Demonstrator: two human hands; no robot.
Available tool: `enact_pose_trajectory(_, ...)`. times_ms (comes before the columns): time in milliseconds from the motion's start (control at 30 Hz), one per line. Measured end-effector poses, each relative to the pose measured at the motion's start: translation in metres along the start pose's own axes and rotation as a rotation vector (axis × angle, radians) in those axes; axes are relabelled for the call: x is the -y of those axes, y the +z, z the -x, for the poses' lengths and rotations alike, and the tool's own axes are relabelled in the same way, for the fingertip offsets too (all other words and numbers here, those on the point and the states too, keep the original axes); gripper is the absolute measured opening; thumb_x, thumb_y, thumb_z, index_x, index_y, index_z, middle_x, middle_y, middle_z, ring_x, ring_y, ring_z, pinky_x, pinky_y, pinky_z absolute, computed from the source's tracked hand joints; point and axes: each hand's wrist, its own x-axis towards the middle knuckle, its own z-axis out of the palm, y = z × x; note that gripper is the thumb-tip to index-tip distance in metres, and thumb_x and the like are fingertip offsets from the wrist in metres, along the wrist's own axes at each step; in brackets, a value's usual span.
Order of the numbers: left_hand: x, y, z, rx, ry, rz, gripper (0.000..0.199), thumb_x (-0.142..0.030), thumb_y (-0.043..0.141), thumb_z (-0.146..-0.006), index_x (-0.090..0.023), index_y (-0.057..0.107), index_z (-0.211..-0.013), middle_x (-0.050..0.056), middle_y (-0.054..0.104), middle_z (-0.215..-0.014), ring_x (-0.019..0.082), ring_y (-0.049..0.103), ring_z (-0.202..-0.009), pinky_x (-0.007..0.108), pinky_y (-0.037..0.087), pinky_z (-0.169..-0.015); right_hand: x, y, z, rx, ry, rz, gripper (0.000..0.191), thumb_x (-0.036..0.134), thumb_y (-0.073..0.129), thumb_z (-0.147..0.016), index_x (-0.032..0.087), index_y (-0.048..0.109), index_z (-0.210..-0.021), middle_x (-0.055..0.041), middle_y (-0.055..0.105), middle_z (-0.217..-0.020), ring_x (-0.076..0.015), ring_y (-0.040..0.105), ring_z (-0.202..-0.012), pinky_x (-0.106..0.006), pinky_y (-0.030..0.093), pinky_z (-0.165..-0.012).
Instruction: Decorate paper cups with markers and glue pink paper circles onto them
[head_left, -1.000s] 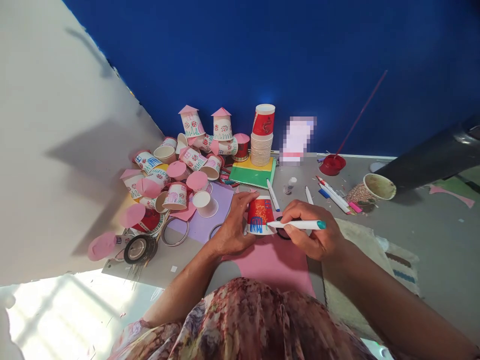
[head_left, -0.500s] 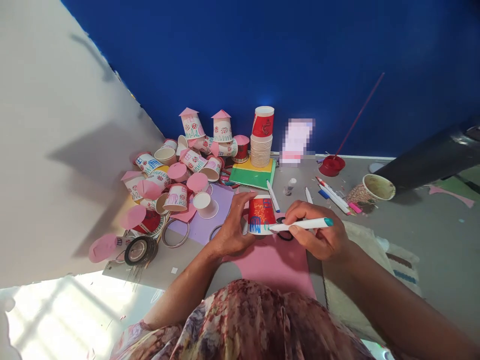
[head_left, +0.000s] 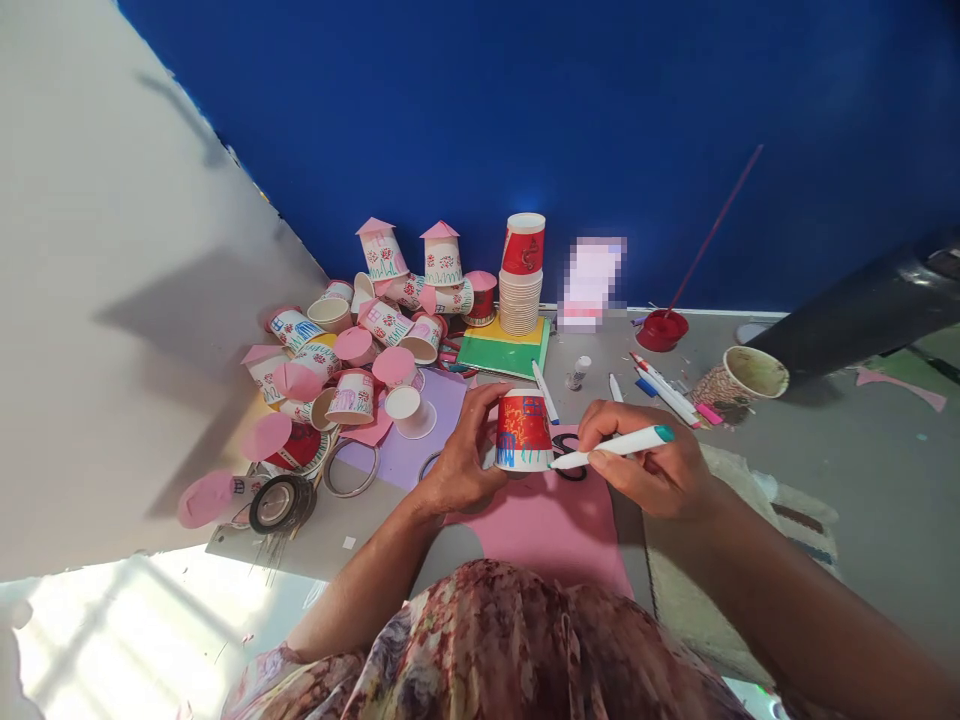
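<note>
My left hand (head_left: 471,452) grips a red and white paper cup (head_left: 524,425) from its left side. The cup is upside down, its rim low, with a blue window and a blue door drawn on it and green strokes along the white band. In my right hand (head_left: 651,460) is a green marker (head_left: 619,446), its tip at the lower right edge of the cup. Beneath both lies a pink paper sheet (head_left: 551,530), with black scissors handles (head_left: 574,462) partly hidden behind the marker.
Decorated cups (head_left: 352,397) with pink paper tops pile up on the left. A stack of paper cups (head_left: 520,300) stands on a green and yellow pad (head_left: 495,355). Tape rolls (head_left: 277,503), loose markers (head_left: 667,390), a patterned cup (head_left: 742,380) and a cloth (head_left: 697,560) lie around.
The marker tip has moved right along the cup's lower band, and more green strokes show there. The cup has turned slightly, its blue door now nearer the left edge.
</note>
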Motion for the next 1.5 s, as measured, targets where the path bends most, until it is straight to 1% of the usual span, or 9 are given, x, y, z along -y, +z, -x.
enact_pose_trajectory(167, 0.0, 0.0, 0.001, 0.001, 0.017, -0.088, 0.085, -0.025, 0.081, -0.076, -0.03, 0.039, -0.15, 0.013, 0.041, -0.149, 0.033, 0.045, -0.141, 0.054, 0.049, -0.113, 0.004, 0.003, 0.0, -0.148, -0.025, 0.001, 0.009, 0.025, 0.057, -0.096, 0.024, 0.064, -0.089, -0.0015, 0.067, -0.071, -0.0174, 0.061, -0.057, -0.032, 0.046, -0.052)
enact_pose_trajectory(467, 0.004, 0.0, 0.003, 0.016, 0.06, -0.242, 0.095, -0.008, 0.071, -0.066, -0.031, 0.038, -0.152, 0.011, 0.041, -0.149, 0.034, 0.04, -0.14, 0.056, 0.049, -0.111, 0.006, 0.016, -0.004, -0.07, -0.225, 0.111, 0.012, 0.013, 0.056, -0.091, 0.023, 0.062, -0.094, -0.0009, 0.067, -0.074, -0.0168, 0.064, -0.065, -0.029, 0.05, -0.06)
enact_pose_trajectory(600, 0.002, 0.001, 0.003, 0.032, 0.065, -0.27, 0.098, -0.007, 0.069, -0.064, -0.033, 0.036, -0.153, 0.011, 0.041, -0.148, 0.034, 0.039, -0.14, 0.056, 0.049, -0.111, 0.002, 0.014, -0.001, 0.005, -0.16, 0.087, 0.01, 0.015, 0.057, -0.091, 0.023, 0.062, -0.091, 0.0, 0.066, -0.073, -0.0154, 0.06, -0.061, -0.029, 0.047, -0.057)
enact_pose_trajectory(767, 0.002, 0.001, 0.003, 0.028, 0.065, -0.234, 0.093, -0.012, 0.073, -0.07, -0.033, 0.036, -0.153, 0.011, 0.04, -0.147, 0.034, 0.039, -0.141, 0.056, 0.051, -0.11, -0.002, 0.013, 0.001, -0.104, -0.108, 0.085, 0.009, 0.017, 0.058, -0.093, 0.024, 0.063, -0.094, -0.0021, 0.067, -0.078, -0.018, 0.062, -0.064, -0.032, 0.048, -0.058)
enact_pose_trajectory(933, 0.003, 0.002, 0.003, 0.027, 0.044, -0.235, 0.094, -0.011, 0.074, -0.069, -0.033, 0.037, -0.152, 0.012, 0.039, -0.15, 0.036, 0.039, -0.143, 0.057, 0.049, -0.112, 0.0, 0.011, 0.002, 0.02, -0.076, 0.056, 0.009, 0.02, 0.057, -0.093, 0.023, 0.062, -0.086, 0.0006, 0.064, -0.069, -0.015, 0.058, -0.056, -0.029, 0.044, -0.053)
enact_pose_trajectory(1100, 0.0, 0.004, 0.001, 0.014, -0.006, -0.081, 0.088, -0.018, 0.079, -0.073, -0.031, 0.037, -0.15, 0.012, 0.038, -0.151, 0.034, 0.044, -0.143, 0.055, 0.048, -0.114, -0.002, 0.009, 0.005, -0.24, 0.005, 0.047, 0.008, 0.023, 0.061, -0.097, 0.022, 0.069, -0.098, 0.0018, 0.068, -0.073, -0.0113, 0.053, -0.051, -0.026, 0.041, -0.048)
enact_pose_trajectory(1333, -0.002, 0.006, 0.0, 0.024, -0.025, 0.199, 0.086, -0.017, 0.08, -0.073, -0.03, 0.037, -0.146, 0.013, 0.048, -0.149, 0.031, 0.053, -0.138, 0.05, 0.047, -0.113, -0.005, 0.007, -0.002, -0.224, 0.07, 0.109, 0.025, 0.038, 0.062, -0.102, 0.024, 0.068, -0.122, -0.0001, 0.072, -0.082, -0.012, 0.059, -0.055, -0.027, 0.049, -0.056)
enact_pose_trajectory(1400, -0.003, 0.006, 0.0, 0.028, -0.042, 0.253, 0.086, -0.019, 0.082, -0.074, -0.031, 0.036, -0.146, 0.013, 0.049, -0.149, 0.03, 0.056, -0.136, 0.049, 0.049, -0.111, -0.007, 0.005, -0.004, -0.119, 0.101, 0.157, 0.048, 0.052, 0.075, -0.091, 0.024, 0.066, -0.128, -0.0006, 0.071, -0.082, -0.0142, 0.06, -0.058, -0.028, 0.05, -0.056)
enact_pose_trajectory(1500, -0.005, 0.007, -0.001, 0.013, -0.085, 0.311, 0.086, -0.024, 0.086, -0.075, -0.032, 0.037, -0.145, 0.012, 0.053, -0.145, 0.03, 0.058, -0.133, 0.049, 0.05, -0.109, -0.012, 0.004, -0.005, 0.028, 0.069, 0.226, 0.09, 0.065, 0.087, -0.07, 0.025, 0.055, -0.144, -0.0088, 0.074, -0.113, -0.0206, 0.068, -0.073, -0.032, 0.054, -0.062)
